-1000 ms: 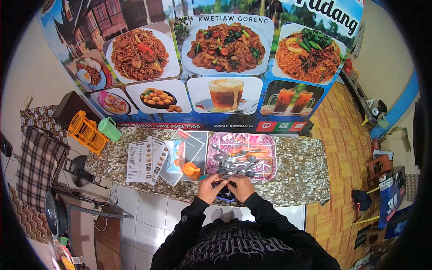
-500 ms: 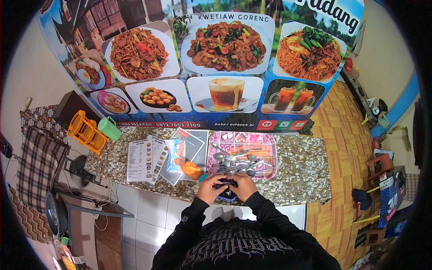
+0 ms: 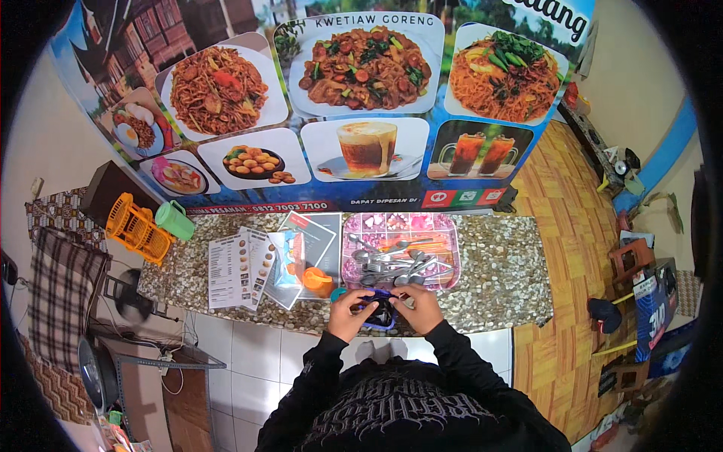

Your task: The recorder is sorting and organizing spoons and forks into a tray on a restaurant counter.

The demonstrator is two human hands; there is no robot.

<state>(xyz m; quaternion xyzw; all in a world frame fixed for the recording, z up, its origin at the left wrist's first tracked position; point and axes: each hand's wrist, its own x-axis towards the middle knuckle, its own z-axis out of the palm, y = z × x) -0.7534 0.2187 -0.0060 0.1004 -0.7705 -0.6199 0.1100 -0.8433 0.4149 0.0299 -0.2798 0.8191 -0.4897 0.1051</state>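
Note:
Near the counter's front edge is a small blue container [image 3: 380,323] with dark, glossy material [image 3: 381,309] inside, too indistinct to name. My left hand [image 3: 348,316] grips its left rim with bent fingers, and my right hand [image 3: 418,307] pinches at the right rim. Directly beyond them lies a pink compartment tray [image 3: 438,280] with metal spoons, forks and several orange utensils. Left of it are an orange cup [image 3: 317,282], a round teal item [image 3: 338,294] and a plastic packet [image 3: 288,258] on printed sheets [image 3: 224,275].
The stone-patterned counter [image 3: 501,279] backs onto a tall food banner [image 3: 361,188]. An orange rack [image 3: 135,226] and green pitcher [image 3: 173,218] stand at its left. A black fan [image 3: 134,297] and metal-edged table [image 3: 169,361] are at left, stools [image 3: 629,260] at right.
My hands have drawn slightly apart, the right one moving right, so that more of the blue container and its dark contents shows. The view has shifted slightly.

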